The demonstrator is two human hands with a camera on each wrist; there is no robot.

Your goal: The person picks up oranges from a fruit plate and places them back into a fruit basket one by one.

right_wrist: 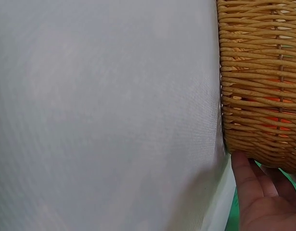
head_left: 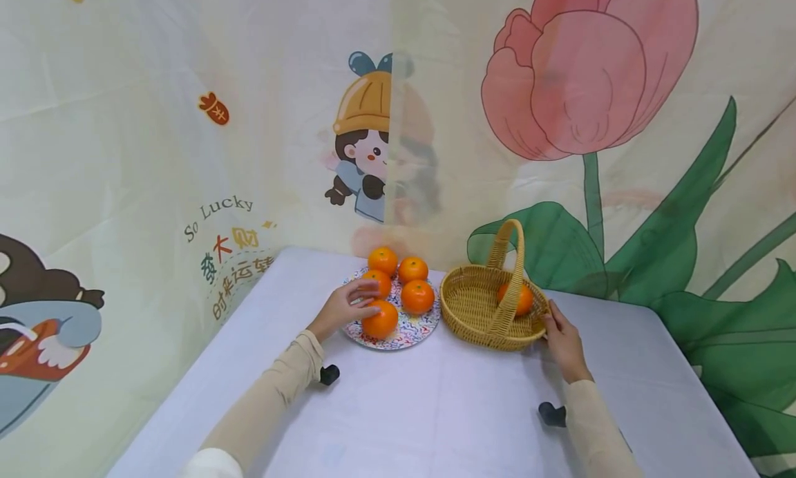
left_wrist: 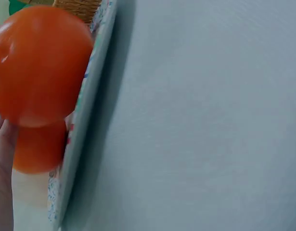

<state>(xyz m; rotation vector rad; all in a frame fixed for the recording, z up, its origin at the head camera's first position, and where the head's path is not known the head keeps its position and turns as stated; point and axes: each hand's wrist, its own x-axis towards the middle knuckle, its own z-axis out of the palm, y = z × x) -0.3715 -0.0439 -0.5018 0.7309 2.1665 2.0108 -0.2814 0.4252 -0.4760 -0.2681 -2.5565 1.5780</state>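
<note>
**Hands at the plate and the basket**

The left hand (head_left: 344,309) rests with loosely spread fingers (head_left: 367,300) on the round orange tangerine (head_left: 380,319) nearest the front of the speckled round plate (head_left: 407,334). The right hand (head_left: 562,340) lays straight fingers against the woven wicker basket (head_left: 472,305), which holds one tangerine.

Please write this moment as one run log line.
left hand: touches orange on plate | right hand: against wicker basket

tabletop (head_left: 435,409): pale cloth cover | speckled plate (head_left: 404,333) back-middle | wicker basket (head_left: 479,312) just right of it
</note>
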